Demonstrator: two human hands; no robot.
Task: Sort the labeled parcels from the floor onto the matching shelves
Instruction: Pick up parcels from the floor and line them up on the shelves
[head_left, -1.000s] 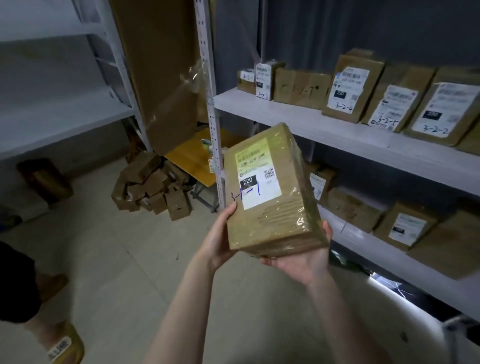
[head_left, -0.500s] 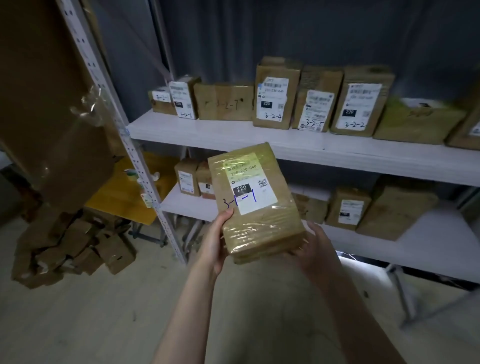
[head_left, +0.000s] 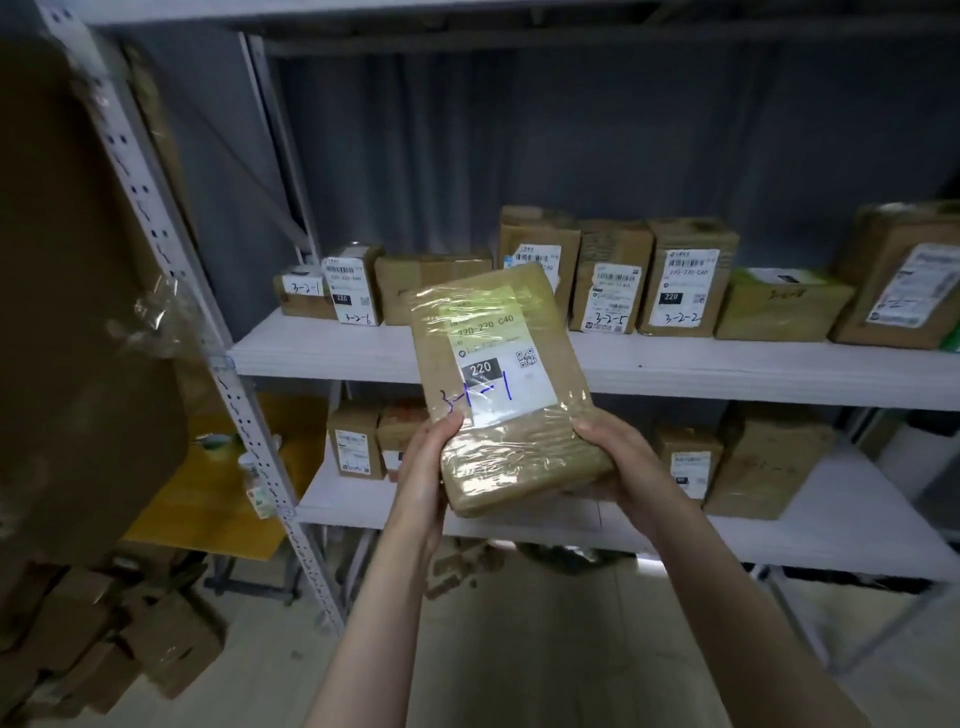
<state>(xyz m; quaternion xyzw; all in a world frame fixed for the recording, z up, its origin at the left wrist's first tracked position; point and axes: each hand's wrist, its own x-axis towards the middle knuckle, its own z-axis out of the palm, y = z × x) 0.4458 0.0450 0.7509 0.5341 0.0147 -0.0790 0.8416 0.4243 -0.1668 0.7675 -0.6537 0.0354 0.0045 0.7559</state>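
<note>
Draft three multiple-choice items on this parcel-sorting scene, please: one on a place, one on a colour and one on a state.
1. Where does the box marked 3-2-2 stand?
A. on the floor
B. on the higher shelf
C. on the lower shelf

2. What colour is the handwritten 3-1-1 on the held parcel?
A. blue
B. red
C. green

3. How is that parcel held?
A. by one hand only
B. not at all, as it lies on a shelf
C. by the left hand and right hand at its lower end

Answers:
1 B: it stands in the row on that shelf.
2 A: the strokes are blue ink.
3 C: both hands grip its lower corners.
</note>
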